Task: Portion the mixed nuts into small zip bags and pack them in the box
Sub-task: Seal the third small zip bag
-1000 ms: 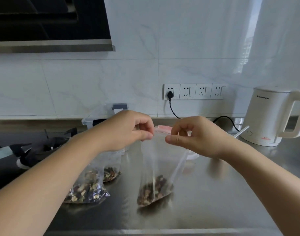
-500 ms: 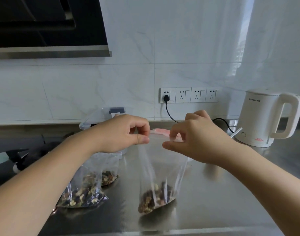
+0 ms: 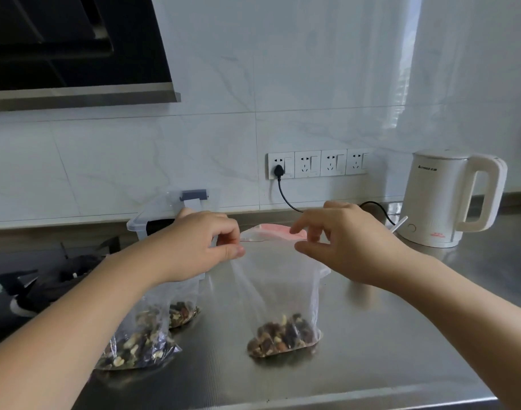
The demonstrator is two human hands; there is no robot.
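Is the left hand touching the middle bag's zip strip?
Touching. The head view shows the left hand pinching the strip's left end on the middle bag, thumb and forefinger closed on it.

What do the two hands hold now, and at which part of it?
Both hold the zip bag of mixed nuts by its top seal strip: the left hand pinches the left end, the right hand pinches the right end.
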